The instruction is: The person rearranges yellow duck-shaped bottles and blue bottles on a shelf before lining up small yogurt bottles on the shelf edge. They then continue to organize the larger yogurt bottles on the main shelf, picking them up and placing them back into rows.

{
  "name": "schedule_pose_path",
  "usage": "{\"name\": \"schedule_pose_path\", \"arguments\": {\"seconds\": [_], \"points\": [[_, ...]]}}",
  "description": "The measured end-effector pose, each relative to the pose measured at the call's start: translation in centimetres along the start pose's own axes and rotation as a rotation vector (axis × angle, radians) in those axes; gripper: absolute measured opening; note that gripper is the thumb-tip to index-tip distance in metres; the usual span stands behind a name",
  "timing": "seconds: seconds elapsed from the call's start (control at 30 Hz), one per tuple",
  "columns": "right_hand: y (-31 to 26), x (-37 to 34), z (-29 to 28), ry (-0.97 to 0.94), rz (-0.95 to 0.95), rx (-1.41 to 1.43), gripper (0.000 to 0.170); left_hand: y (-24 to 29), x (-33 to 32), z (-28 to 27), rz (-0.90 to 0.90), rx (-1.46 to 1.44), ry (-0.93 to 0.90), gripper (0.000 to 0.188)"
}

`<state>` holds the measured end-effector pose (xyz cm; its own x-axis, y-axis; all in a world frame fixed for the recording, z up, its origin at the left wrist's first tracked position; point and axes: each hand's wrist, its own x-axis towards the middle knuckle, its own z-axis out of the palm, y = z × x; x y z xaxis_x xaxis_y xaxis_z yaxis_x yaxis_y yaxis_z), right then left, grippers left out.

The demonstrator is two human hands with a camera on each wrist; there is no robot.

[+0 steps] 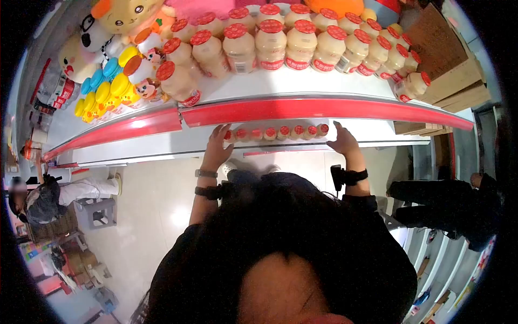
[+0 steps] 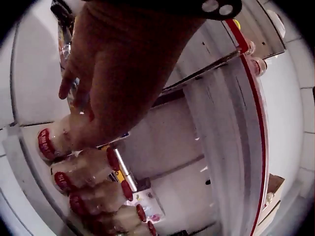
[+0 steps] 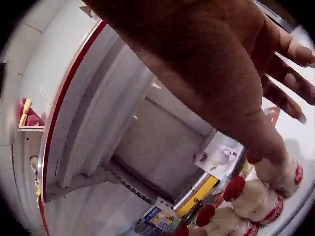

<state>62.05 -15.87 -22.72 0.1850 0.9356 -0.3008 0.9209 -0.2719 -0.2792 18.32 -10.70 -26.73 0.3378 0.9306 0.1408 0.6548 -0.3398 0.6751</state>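
A straight row of small cream-coloured drink bottles (image 1: 270,134) with red caps stands on the lower white ledge in the head view. My left hand (image 1: 217,149) is at the row's left end, its fingers and thumb spread about the end bottle (image 2: 55,140). In the left wrist view the thumb side overlaps that bottle. At the other end is my right hand (image 1: 346,142), fingers extended and apart. Its thumb lies over the near bottle (image 3: 278,172) in the right wrist view, while the fingers reach past it.
Above the row runs a red shelf edge (image 1: 324,109). Large red-capped bottles (image 1: 271,46) crowd the upper shelf, with yellow and blue-lidded containers (image 1: 108,89) and plush toys (image 1: 124,16) at left. Cardboard boxes (image 1: 437,54) stand right. A seated person (image 1: 48,200) is at far left.
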Motion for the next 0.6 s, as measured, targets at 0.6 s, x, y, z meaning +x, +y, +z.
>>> {"name": "schedule_pose_path", "arguments": {"seconds": [0.6], "points": [[1.2, 3.3, 4.3, 0.106, -0.317, 0.295, 0.044, -2.1, 0.7, 1.2, -0.088, -0.064, -0.103, 0.07]]}}
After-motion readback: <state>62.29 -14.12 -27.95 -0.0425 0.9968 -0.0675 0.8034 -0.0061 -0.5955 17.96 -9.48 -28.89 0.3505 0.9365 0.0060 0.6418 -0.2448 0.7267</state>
